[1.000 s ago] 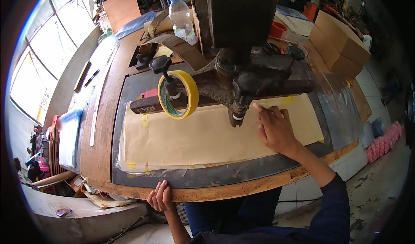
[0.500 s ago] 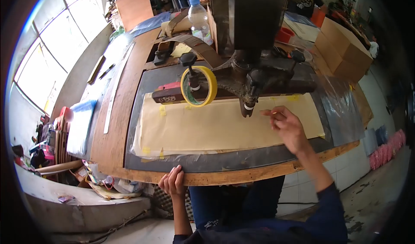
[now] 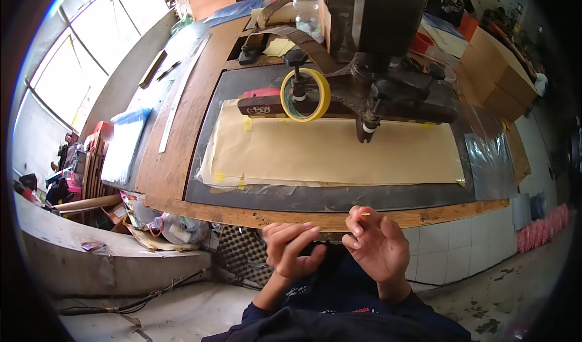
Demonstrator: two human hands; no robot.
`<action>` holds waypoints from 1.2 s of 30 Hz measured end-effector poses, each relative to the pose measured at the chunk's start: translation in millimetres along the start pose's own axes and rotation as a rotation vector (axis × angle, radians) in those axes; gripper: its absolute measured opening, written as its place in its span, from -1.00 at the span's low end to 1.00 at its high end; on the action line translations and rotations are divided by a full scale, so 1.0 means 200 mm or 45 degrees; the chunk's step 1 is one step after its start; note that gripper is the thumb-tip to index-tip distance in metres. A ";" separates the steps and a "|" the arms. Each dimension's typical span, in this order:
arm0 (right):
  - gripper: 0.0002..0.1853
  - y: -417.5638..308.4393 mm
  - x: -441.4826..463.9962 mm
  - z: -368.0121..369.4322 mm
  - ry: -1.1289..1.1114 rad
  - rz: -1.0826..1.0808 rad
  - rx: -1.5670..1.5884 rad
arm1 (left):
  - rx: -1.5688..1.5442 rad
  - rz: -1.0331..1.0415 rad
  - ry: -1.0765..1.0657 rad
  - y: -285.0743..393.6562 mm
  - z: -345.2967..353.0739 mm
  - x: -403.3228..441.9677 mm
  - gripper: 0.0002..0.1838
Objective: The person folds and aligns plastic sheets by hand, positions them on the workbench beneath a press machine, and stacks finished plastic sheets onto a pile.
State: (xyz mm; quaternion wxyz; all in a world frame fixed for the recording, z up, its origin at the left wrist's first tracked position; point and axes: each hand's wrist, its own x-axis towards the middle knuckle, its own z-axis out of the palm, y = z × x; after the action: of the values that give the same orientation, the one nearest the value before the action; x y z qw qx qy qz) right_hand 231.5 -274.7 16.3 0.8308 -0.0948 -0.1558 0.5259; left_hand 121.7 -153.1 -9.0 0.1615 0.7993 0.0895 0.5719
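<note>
Both hands are raised in front of my body, near the wooden front edge of the workbench. My left hand has nothing visible in it, its fingers loosely bent and apart. On the fingertips of my right hand sits a small yellow piece of tape, the fingers half curled around it. Beyond the hands, a tan paper sheet lies over clear film on a dark board, with yellow tape bits along its edges. A yellow tape roll hangs on a knob of the dark metal machine.
The machine's crossbar rests across the sheet's far side. A steel ruler lies at left, near a pen. A water bottle stands behind; a cardboard box and clear plastic film are at right.
My left hand has let go of the bench edge and lifted. My right hand has drawn back from the machine's tip toward my body, beside the left. The view has shifted.
</note>
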 end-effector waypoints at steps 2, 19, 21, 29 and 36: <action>-0.52 0.02 -0.02 0.01 0.045 -0.017 -0.034 | -0.116 -0.082 -0.043 0.06 0.02 0.09 -0.70; -0.83 -0.02 -0.04 -0.05 0.146 -0.203 -1.251 | -0.149 -0.337 0.094 -0.12 -0.04 -0.03 -0.79; -0.89 -0.05 -0.05 -0.10 0.162 -0.219 -1.204 | 0.044 -0.498 0.338 -0.20 -0.13 -0.07 -0.66; -0.62 -0.37 -0.14 -0.26 0.648 -0.952 -1.884 | 1.266 -0.452 0.703 -0.42 -0.56 -0.03 -0.66; -0.55 -1.15 -0.49 -0.39 1.828 -0.633 -2.853 | 0.744 -1.089 0.951 -0.51 -0.90 -0.23 -0.58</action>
State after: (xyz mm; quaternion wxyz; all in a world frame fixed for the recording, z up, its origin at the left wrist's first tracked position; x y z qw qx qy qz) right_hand 415.6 -460.8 1.9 0.2773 -0.9363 -0.0454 -0.2108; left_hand -58.3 -45.3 -34.0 0.1087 0.4508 0.6033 0.6488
